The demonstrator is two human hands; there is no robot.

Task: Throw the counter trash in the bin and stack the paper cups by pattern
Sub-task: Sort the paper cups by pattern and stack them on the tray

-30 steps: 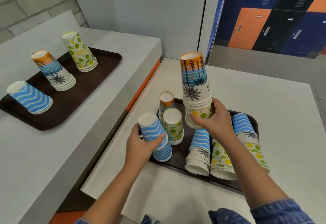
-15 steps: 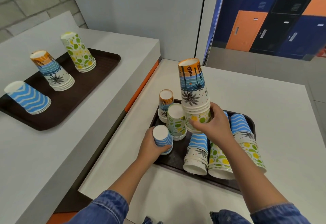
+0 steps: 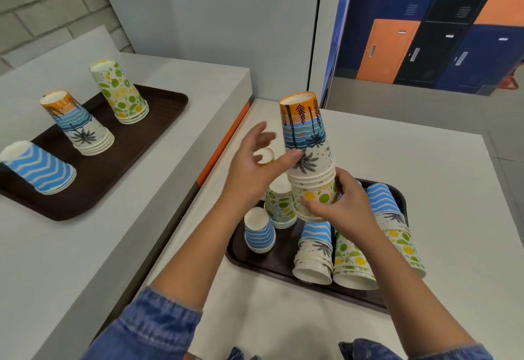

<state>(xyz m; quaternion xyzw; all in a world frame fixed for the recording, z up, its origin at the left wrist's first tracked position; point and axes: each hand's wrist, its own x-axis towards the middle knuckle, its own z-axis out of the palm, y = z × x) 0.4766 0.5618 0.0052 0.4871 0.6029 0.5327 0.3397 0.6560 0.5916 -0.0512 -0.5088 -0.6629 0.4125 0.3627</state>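
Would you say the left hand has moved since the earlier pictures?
Yes: the left hand left the blue wavy cup on the tray and rose toward the held stack.

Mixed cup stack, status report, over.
Right hand grips mixed stack at its citrus base. Left hand open beside the palm cups. Other cups crowd the tray beneath.

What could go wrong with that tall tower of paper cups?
The tall leaning stack of palm-tree and lemon paper cups is gripped by the right hand only at its bottom cup, so it might tip.
The open left hand close beside it could knock it onto the small blue wavy paper cup on the dark brown tray.
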